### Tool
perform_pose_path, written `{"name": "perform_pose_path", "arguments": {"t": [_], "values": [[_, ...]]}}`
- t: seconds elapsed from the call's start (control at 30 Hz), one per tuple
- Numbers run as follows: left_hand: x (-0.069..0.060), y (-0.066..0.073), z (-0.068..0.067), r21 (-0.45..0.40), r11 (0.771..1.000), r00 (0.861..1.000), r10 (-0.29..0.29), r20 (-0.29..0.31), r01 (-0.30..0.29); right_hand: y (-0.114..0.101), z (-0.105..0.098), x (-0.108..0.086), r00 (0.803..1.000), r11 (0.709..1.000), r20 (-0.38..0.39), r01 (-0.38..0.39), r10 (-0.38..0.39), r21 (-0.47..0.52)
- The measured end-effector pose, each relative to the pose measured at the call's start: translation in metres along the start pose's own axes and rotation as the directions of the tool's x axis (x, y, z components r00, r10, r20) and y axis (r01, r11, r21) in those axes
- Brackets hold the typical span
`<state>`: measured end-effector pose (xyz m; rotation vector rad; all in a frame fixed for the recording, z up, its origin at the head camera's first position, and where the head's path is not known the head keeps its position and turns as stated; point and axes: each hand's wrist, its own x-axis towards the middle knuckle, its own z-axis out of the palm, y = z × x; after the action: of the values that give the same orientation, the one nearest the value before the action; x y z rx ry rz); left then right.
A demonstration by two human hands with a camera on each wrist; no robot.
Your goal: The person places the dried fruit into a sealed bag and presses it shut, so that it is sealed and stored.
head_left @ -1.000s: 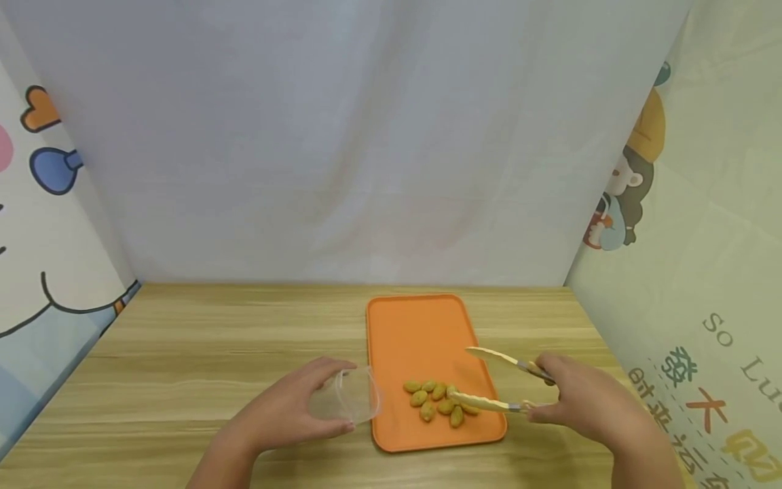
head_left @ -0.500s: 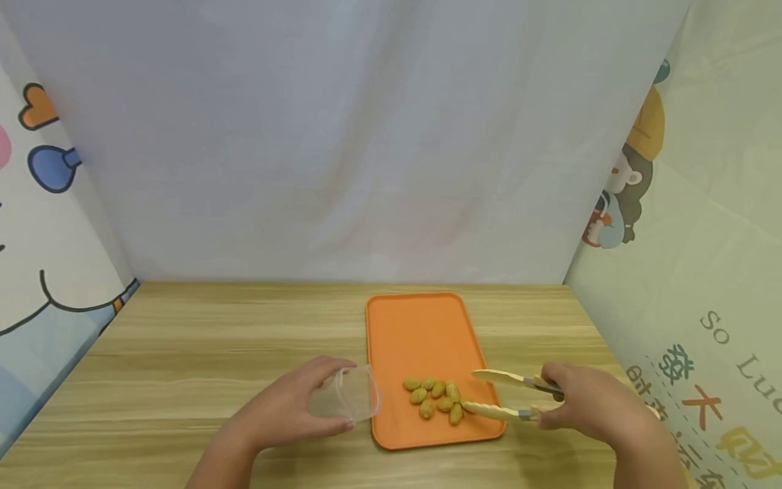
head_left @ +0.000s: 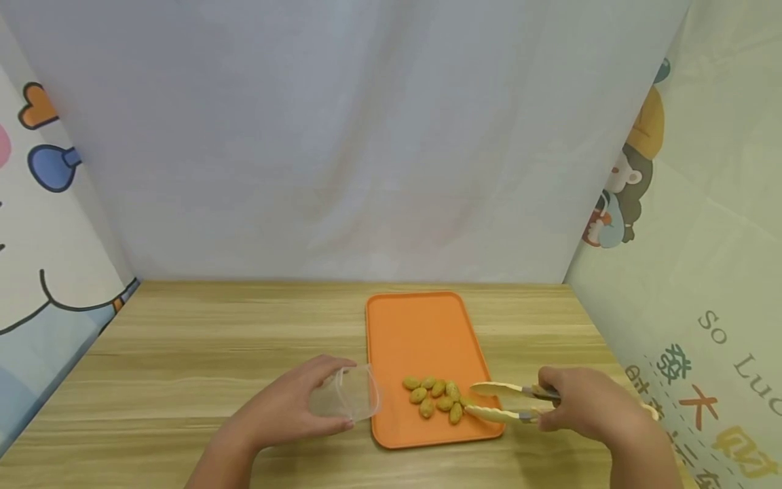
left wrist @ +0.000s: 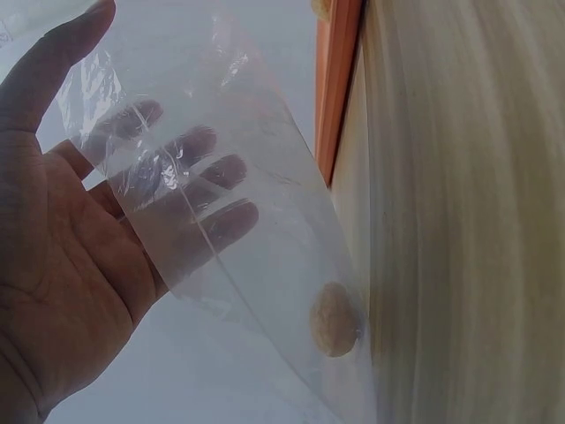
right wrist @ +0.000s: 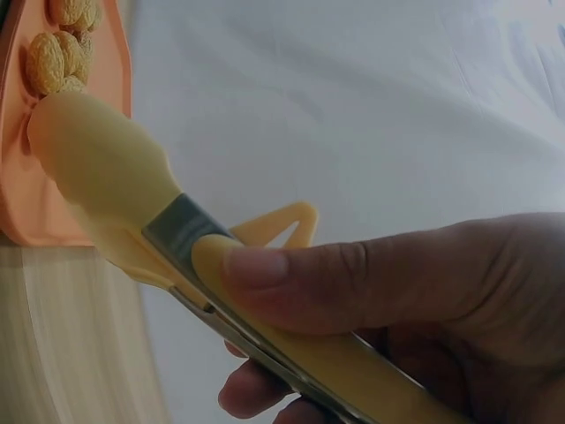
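R hand (head_left: 586, 404) grips pale-yellow tongs (head_left: 496, 389), thumb on the handle, tong tips spread at the near edge of wrinkled oval nuts (head_left: 426, 407), clustered left of the grip on an orange tray (head_left: 421, 333). L hand (head_left: 293, 401) holds a clear plastic container (head_left: 358, 394) btwn thumb & fingers; a lone nut (left wrist: 334, 322) shows thru it. Nuts prob. light, hard, apt to roll: pinch mid-body. Container likely thin, slick: hold nr rim, gently.
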<state>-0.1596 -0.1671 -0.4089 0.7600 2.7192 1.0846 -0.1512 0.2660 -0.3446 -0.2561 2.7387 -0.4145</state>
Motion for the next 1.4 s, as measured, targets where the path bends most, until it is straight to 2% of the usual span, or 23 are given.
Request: {"name": "perform_pose_path", "arguments": {"t": [0.5, 1.2, 1.4], "values": [[-0.0005, 0.0002, -0.0015, 0.016, 1.000, 1.000, 0.011, -0.013, -0.011, -0.0070, 0.0002, -0.0012, 1.000, 0.999, -0.014, 0.016, -0.017, -0.043], [-0.0009, 0.0018, -0.0018, -0.022, 1.000, 1.000, 0.007, -0.008, -0.007, -0.0064, -0.0039, -0.0015, 1.000, 0.999, 0.012, 0.018, -0.017, -0.041], [-0.0008, 0.0018, -0.0030, -0.007, 1.000, 1.000, -0.002, -0.001, 0.002, -0.0070, -0.0055, -0.0015, 0.999, 0.997, -0.018, 0.043, -0.045, -0.071]]}}
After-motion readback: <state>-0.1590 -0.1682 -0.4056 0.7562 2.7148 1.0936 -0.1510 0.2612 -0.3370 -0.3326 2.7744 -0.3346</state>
